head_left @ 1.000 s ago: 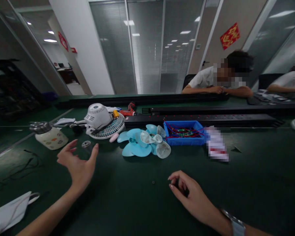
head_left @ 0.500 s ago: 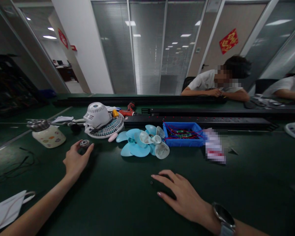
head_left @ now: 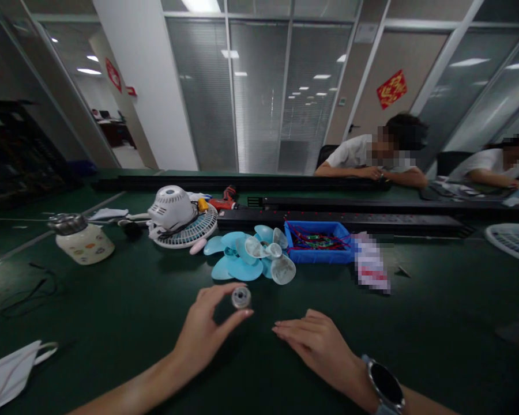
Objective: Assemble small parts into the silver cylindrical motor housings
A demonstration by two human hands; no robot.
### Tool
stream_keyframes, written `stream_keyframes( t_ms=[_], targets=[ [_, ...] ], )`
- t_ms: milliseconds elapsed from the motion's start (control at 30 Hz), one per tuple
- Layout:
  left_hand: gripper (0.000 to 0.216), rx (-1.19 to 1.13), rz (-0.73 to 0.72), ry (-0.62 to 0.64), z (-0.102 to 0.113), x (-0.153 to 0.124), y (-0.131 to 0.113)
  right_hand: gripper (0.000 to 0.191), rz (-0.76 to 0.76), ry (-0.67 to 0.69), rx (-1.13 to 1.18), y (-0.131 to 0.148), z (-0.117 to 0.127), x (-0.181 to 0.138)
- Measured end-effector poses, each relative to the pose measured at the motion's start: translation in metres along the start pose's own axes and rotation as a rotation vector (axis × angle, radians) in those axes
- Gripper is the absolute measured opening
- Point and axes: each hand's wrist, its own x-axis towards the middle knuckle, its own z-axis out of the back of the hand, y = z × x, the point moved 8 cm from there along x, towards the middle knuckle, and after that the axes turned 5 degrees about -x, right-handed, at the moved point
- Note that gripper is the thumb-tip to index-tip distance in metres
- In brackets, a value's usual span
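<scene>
My left hand [head_left: 207, 323] grips a small round metal motor [head_left: 241, 297] between thumb and fingers, its round end with a centre hole turned toward me. To its right, my right hand [head_left: 318, 343] has its fingertips pinched together low over the green table [head_left: 259, 380]. Whatever is between those fingertips, if anything, is hidden or too small to make out. Just beyond the hands lie light blue fan blades [head_left: 236, 259] and a translucent fan blade [head_left: 282, 269].
A white fan [head_left: 172, 210] with its grille lies behind, near a red power drill [head_left: 223, 200]. A blue bin [head_left: 322, 255] holds wires and circuit boards. At left stand a cream jar [head_left: 85, 243] and a white mask [head_left: 11, 372]. A co-worker [head_left: 350, 157] sits across.
My left hand has brought the motor right and nearer, in front of the blades. My right fingers have closed where a tiny dark ring lay; the ring no longer shows.
</scene>
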Motion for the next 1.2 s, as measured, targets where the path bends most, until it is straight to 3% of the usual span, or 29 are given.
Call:
stream_keyframes(
  t_ms=[100,167,300,433,567,700,1033,1200],
  targets=[
    [0.036,-0.129,0.005,0.185,-0.042,-0.004,-0.014,0.022,-0.109,-0.073,-0.004,-0.013,0.013,-0.013],
    [0.036,-0.174,0.023,0.248,-0.058,-0.007,-0.016,0.019,-0.189,-0.142,-0.018,-0.021,0.021,-0.020],
    [0.036,-0.205,0.037,0.302,-0.072,-0.012,-0.013,0.013,-0.258,-0.304,0.069,-0.026,0.036,-0.021],
    [0.037,-0.217,0.015,0.351,-0.079,-0.012,-0.012,0.009,-0.220,-0.415,0.234,-0.010,0.053,-0.002],
    [0.038,-0.256,0.004,0.346,-0.082,-0.011,-0.009,0.011,-0.111,-0.310,0.243,0.013,0.057,0.021],
    [0.039,-0.296,0.006,0.342,-0.084,-0.013,-0.006,0.014,-0.098,-0.202,0.227,0.016,0.043,0.027],
    [0.038,-0.371,0.002,0.361,-0.084,-0.012,-0.010,0.017,0.024,-0.246,0.064,0.023,0.044,0.025],
    [0.038,-0.372,-0.004,0.357,-0.083,-0.013,-0.010,0.016,0.023,-0.255,0.089,0.023,0.042,0.024]
  ],
)
